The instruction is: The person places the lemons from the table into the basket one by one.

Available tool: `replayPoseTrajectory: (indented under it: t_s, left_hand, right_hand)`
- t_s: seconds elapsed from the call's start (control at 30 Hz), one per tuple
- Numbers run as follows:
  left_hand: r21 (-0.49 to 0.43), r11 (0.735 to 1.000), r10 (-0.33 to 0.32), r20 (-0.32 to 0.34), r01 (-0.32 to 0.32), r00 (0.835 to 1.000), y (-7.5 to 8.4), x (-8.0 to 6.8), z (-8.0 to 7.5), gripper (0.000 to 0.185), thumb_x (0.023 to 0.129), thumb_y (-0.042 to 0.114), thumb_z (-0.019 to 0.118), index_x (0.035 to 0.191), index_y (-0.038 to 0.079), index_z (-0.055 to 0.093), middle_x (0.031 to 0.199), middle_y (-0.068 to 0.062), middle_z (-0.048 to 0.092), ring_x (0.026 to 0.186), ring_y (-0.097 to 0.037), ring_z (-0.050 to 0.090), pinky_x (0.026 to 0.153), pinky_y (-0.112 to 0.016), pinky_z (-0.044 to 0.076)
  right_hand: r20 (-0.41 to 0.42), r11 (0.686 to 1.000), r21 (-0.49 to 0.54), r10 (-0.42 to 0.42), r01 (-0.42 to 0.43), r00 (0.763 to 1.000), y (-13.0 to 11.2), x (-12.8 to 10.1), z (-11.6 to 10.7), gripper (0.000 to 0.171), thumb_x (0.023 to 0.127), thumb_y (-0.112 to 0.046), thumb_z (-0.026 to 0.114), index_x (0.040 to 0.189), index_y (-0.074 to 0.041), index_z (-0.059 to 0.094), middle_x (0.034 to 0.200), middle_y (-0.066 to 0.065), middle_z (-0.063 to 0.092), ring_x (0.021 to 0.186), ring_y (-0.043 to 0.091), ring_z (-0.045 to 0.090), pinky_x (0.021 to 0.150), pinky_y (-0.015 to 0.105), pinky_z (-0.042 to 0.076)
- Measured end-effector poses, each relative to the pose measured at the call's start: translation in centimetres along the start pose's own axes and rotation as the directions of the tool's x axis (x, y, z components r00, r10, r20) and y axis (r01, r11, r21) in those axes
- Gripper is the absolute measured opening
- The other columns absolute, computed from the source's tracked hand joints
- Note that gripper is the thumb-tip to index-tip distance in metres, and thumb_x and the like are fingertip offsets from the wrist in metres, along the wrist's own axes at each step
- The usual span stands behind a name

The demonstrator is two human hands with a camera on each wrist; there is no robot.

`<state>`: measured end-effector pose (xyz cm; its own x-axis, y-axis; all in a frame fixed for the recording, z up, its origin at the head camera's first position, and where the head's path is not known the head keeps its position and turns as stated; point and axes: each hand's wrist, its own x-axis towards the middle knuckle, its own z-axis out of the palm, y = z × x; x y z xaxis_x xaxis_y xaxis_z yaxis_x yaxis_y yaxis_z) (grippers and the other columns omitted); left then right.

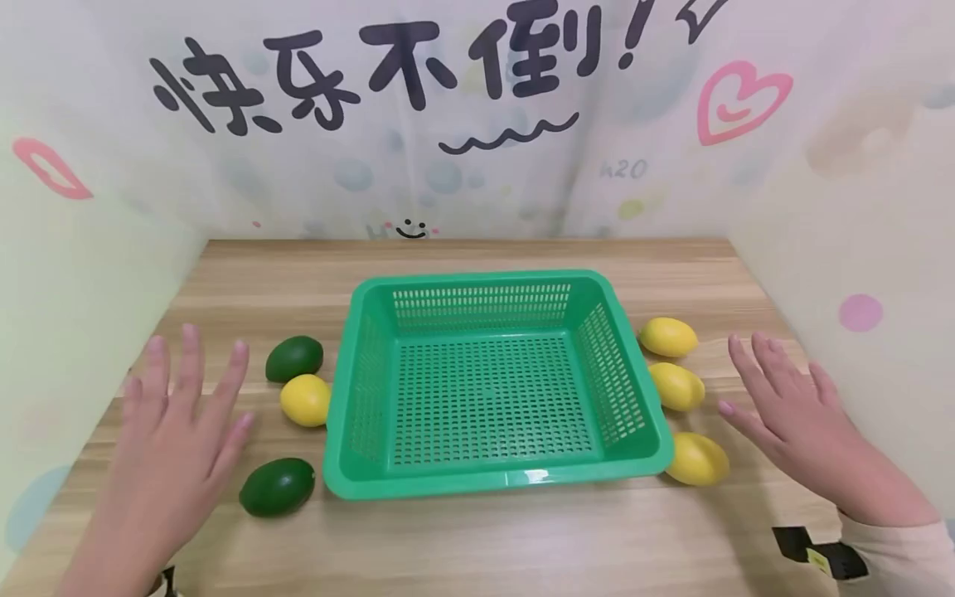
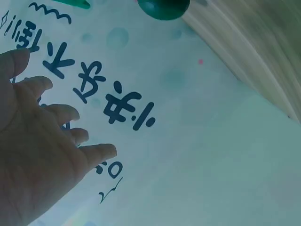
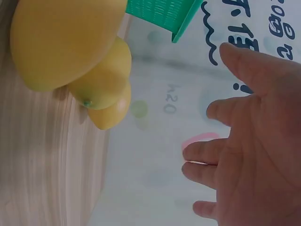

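Head view: green basket (image 1: 492, 464) between limes, lemons.

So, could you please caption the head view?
Open hands hover beside an empty green basket, fruit on both sides.

Wooden table (image 1: 522, 539); backdrop (image 1: 313, 191) with black characters, pink heart (image 1: 739, 99), smiley (image 1: 411, 229).

1. The backdrop sheet (image 1: 477, 124) behind the table carries big black hand-drawn Chinese characters, "快乐不倒!".
2. Under them, to the right, small faint grey print reads "H2O".
3. The left and right wrist views show these same characters turned sideways and only in part.
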<state>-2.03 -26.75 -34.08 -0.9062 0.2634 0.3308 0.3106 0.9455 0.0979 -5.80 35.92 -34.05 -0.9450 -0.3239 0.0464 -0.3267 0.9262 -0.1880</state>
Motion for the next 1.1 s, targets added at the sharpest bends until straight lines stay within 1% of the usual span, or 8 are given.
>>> replayPoseTrajectory:
  t_s: [0.1, 0.2, 0.37, 0.5, 0.67, 0.77, 0.9, 1.1]
  left_hand:
    - [-0.001, 1.0, 0.029, 0.001, -0.029, 1.0, 0.4, 0.2, 0.2, 0.065, 0.111, 0.033, 0.042, 0.167, 0.016, 0.015, 0.171, -0.017, -0.001, 0.156, -0.043, -0.008, 0.121, -0.067, 0.0]
    - [0.002, 0.998, 0.055, 0.0, -0.055, 0.998, 0.6, 0.6, 0.5, 0.065, 0.11, 0.032, 0.044, 0.167, 0.015, 0.017, 0.171, -0.016, 0.008, 0.157, -0.041, -0.004, 0.121, -0.067, 0.002]
    - [-0.023, 0.996, 0.09, 0.008, -0.09, 0.996, 1.0, 0.7, 0.9, 0.068, 0.109, 0.029, 0.049, 0.166, 0.013, 0.016, 0.169, -0.018, 0.018, 0.157, -0.039, 0.003, 0.123, -0.062, 0.003]
    - [-0.07, 0.991, 0.116, 0.016, -0.114, 0.993, 1.4, 0.8, 1.3, 0.065, 0.108, 0.028, 0.051, 0.165, 0.013, 0.023, 0.167, -0.02, 0.025, 0.157, -0.039, 0.007, 0.124, -0.06, 0.005]
    - [-0.103, 0.986, 0.133, 0.022, -0.13, 0.991, 1.9, 1.0, 1.9, 0.061, 0.109, 0.033, 0.049, 0.163, 0.013, 0.03, 0.165, -0.018, 0.031, 0.157, -0.037, 0.01, 0.125, -0.058, 0.005]
    - [-0.119, 0.981, 0.157, 0.017, -0.153, 0.988, 2.2, 1.1, 2.2, 0.059, 0.11, 0.036, 0.048, 0.162, 0.012, 0.034, 0.164, -0.017, 0.034, 0.156, -0.037, 0.016, 0.126, -0.054, 0.008]
    - [-0.135, 0.974, 0.184, 0.011, -0.18, 0.983, 2.6, 1.2, 2.5, 0.06, 0.109, 0.039, 0.049, 0.161, 0.012, 0.037, 0.163, -0.015, 0.038, 0.154, -0.038, 0.023, 0.127, -0.047, 0.009]
    - [-0.171, 0.964, 0.209, 0.02, -0.203, 0.978, 3.1, 1.4, 3.1, 0.062, 0.108, 0.038, 0.051, 0.16, 0.005, 0.036, 0.163, -0.016, 0.038, 0.156, -0.031, 0.02, 0.127, -0.039, 0.007]
  right_hand:
    - [0.07, 0.999, 0.021, 0.041, -0.042, 0.997, 0.0, 0.2, -0.1, 0.081, 0.108, -0.036, 0.052, 0.163, 0.002, 0.008, 0.16, 0.038, 0.021, 0.15, 0.055, 0.014, 0.116, 0.074, 0.002]
    - [0.146, 0.995, 0.038, 0.09, -0.096, 0.985, 0.1, 0.2, -0.3, 0.081, 0.108, -0.039, 0.051, 0.163, 0.003, 0.009, 0.152, 0.043, 0.032, 0.137, 0.064, 0.03, 0.107, 0.077, 0.019]
    - [0.204, 0.99, 0.068, 0.105, -0.122, 0.973, 0.2, 0.0, -0.3, 0.079, 0.107, -0.04, 0.054, 0.161, 0.006, 0.018, 0.142, 0.045, 0.042, 0.127, 0.064, 0.041, 0.099, 0.074, 0.035]
    - [0.222, 0.986, 0.088, 0.116, -0.138, 0.968, 0.3, -0.1, -0.1, 0.078, 0.106, -0.043, 0.056, 0.157, 0.01, 0.027, 0.139, 0.045, 0.044, 0.126, 0.063, 0.043, 0.097, 0.073, 0.038]
    - [0.264, 0.982, 0.101, 0.131, -0.163, 0.956, 0.4, -0.2, 0.1, 0.083, 0.103, -0.049, 0.059, 0.156, 0.008, 0.03, 0.143, 0.043, 0.043, 0.129, 0.062, 0.042, 0.096, 0.074, 0.039]
    - [0.28, 0.982, 0.101, 0.125, -0.158, 0.952, 0.3, -0.4, 0.1, 0.082, 0.102, -0.049, 0.061, 0.154, 0.008, 0.033, 0.141, 0.042, 0.047, 0.126, 0.061, 0.047, 0.092, 0.073, 0.043]
    - [0.281, 0.985, 0.101, 0.108, -0.141, 0.954, 0.3, -0.6, 0.0, 0.077, 0.101, -0.046, 0.065, 0.15, 0.008, 0.039, 0.13, 0.037, 0.057, 0.115, 0.055, 0.059, 0.085, 0.067, 0.05]
    - [0.303, 0.984, 0.11, 0.103, -0.142, 0.947, 0.5, -0.5, -0.1, 0.081, 0.097, -0.046, 0.07, 0.149, 0.008, 0.039, 0.123, 0.028, 0.065, 0.107, 0.046, 0.065, 0.08, 0.062, 0.054]
